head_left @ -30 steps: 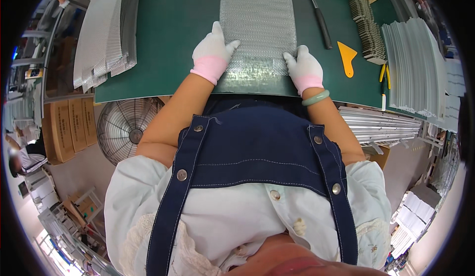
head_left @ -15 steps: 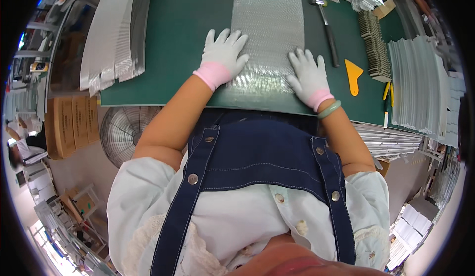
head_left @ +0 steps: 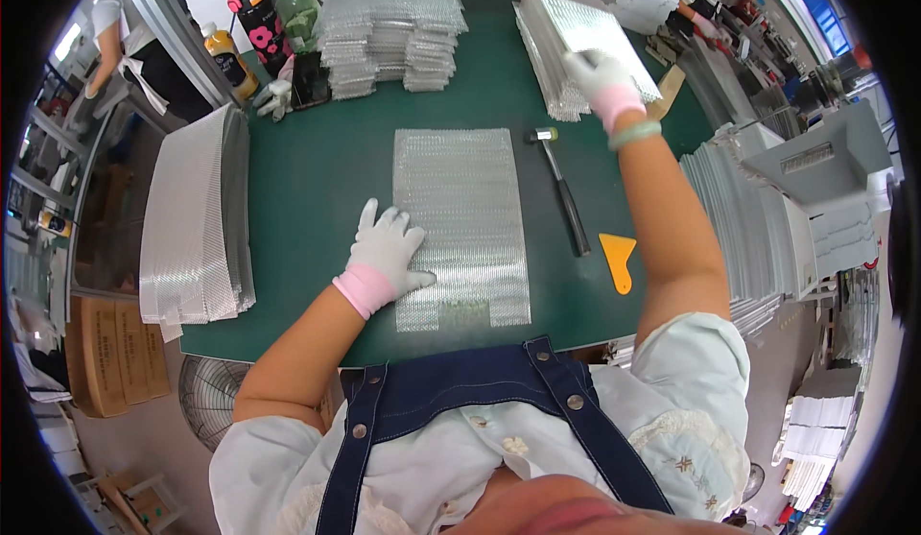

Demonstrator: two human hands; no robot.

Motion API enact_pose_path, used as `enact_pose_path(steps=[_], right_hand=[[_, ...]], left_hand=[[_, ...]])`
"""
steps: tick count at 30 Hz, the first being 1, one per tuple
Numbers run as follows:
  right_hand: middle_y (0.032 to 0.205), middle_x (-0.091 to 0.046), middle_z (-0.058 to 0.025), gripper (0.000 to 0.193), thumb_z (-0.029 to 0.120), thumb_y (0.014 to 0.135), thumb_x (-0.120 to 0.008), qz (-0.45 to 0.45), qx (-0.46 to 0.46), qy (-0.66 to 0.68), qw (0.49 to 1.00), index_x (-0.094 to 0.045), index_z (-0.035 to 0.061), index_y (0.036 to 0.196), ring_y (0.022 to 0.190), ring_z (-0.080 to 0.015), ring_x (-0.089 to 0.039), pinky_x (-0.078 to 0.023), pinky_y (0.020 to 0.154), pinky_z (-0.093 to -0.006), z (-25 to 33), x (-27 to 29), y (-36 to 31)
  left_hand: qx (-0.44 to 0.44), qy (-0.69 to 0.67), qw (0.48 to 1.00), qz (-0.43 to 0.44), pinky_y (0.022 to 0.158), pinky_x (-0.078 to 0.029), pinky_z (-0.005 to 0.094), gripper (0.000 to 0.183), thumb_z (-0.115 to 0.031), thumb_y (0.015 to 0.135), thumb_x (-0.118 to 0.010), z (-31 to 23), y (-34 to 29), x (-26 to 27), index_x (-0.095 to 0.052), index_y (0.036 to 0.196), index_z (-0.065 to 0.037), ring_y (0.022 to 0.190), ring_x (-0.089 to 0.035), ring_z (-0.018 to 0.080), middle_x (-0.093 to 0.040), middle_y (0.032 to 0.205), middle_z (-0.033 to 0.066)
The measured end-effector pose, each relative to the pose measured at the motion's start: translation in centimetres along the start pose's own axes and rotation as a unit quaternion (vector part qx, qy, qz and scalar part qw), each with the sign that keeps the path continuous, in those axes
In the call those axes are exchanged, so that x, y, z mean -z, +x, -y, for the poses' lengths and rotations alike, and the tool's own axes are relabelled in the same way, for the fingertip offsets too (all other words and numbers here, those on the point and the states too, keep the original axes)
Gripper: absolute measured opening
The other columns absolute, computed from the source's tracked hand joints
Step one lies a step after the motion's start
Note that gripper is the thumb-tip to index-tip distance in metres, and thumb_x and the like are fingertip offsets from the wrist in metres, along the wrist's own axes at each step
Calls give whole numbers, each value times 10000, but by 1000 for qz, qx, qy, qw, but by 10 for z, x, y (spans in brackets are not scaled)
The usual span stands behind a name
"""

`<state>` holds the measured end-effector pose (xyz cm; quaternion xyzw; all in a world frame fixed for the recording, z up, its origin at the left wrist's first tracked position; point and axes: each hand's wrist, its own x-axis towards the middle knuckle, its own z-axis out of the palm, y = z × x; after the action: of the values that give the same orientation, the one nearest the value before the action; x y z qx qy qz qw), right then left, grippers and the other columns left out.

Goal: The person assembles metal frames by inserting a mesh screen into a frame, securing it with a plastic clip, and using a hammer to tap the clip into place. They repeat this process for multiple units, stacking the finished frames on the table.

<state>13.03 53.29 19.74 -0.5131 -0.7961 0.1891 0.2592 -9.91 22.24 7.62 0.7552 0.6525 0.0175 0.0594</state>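
A silvery, mesh-textured rectangular sheet [head_left: 462, 223] with a notch in its near edge lies flat on the green table [head_left: 317, 180]. My left hand [head_left: 384, 255], in a white glove with a pink cuff, is open, fingers spread, with its thumb at the sheet's left edge. My right hand [head_left: 602, 82], gloved alike, reaches far over to a stack of similar sheets [head_left: 556, 50] at the back right. Its fingers are blurred against the shiny top, so whether they grip one cannot be told. Right of the flat sheet lie a hammer [head_left: 563, 194] and a yellow scraper [head_left: 617, 261].
More sheets stand in piles at the left [head_left: 197, 223] and the back [head_left: 389, 26]. Bottles [head_left: 257, 22] and a crumpled glove [head_left: 275, 100] sit at the back left. Pale panels [head_left: 734, 218] are stacked at right. Other people work beyond the table.
My right hand has left the sheet and stretched forward to the back-right stack. My left hand stays by the sheet's left edge. The view has shifted, showing more of the table's far side.
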Motion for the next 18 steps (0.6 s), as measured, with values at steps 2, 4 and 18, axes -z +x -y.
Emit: enact_pose_path(steps=[2, 4, 18], right_hand=[[1200, -639, -243, 639, 518, 862, -579, -71, -107, -144, 981, -624, -2, 1230, 1130, -359, -616, -471, 961, -428, -15, -5, 50], [1251, -621, -225, 627, 528, 850, -571, -27, -135, -253, 958, -635, 37, 1235, 1171, -367, -597, -462, 993, -449, -21, -9, 74], [1219, -643, -215, 747, 608, 805, -640, 50, -143, -316, 937, -626, -11, 1222, 1147, -357, -616, -466, 991, -429, 19, 49, 90]], left_hand=[[16, 22, 998, 57, 1180, -111, 560, 695, -594, 696, -723, -7, 12, 13, -618, 1172, -98, 1338, -417, 351, -553, 1305, 197], [29, 37, 994, 95, 1181, -113, 558, 693, -595, 693, -727, -11, 14, 20, -619, 1159, -94, 1336, -423, 346, -561, 1294, 197], [40, 40, 986, 155, 1200, -82, 532, 690, -588, 647, -769, -16, 27, 35, -651, 1080, -64, 1253, -485, 339, -624, 1126, 184]])
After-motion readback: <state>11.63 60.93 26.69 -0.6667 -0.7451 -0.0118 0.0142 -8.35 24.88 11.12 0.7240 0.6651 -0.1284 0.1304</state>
